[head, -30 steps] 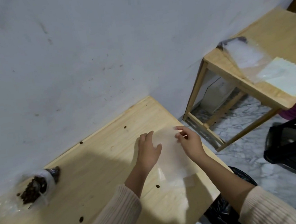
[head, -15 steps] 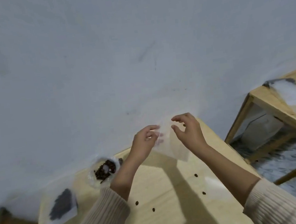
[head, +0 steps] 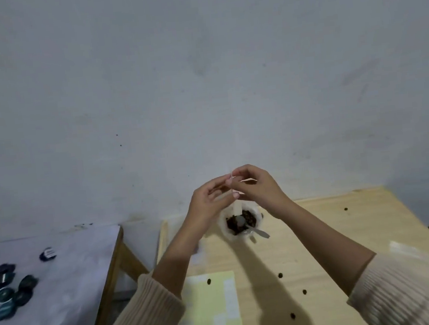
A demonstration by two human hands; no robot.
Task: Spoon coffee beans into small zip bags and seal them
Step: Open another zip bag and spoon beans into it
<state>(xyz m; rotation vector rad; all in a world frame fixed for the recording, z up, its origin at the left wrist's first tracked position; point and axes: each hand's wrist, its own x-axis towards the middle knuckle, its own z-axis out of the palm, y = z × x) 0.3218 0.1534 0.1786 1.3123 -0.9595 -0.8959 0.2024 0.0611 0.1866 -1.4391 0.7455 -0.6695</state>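
Held up edge-on above the counter [head: 348,241]: a small zip bag [head: 237,209], thin and pale, its lower end hanging just over the beans. Pinched near its top by both hands, the left hand [head: 206,207] with thumb and fingers closed on it from the left, the right hand [head: 259,188] curled on it from the right, fingertips meeting. Both forearms raised and angled inward, cream sleeves [head: 150,314] ending well short of the wrists.

Directly below, a white container of coffee beans [head: 248,218], near the counter's far edge by the wall [head: 200,84], with a spoon [head: 260,233] in it, handle sticking out to the right. Bare wood right of the container.

Nearer, loose beans [head: 280,275] scattered on the wood, and a yellow sheet [head: 213,310] at the near edge between the forearms. Off to the left, across a gap, a second counter [head: 62,284] covered in white, carrying small dark items [head: 7,292], too blurred to tell.
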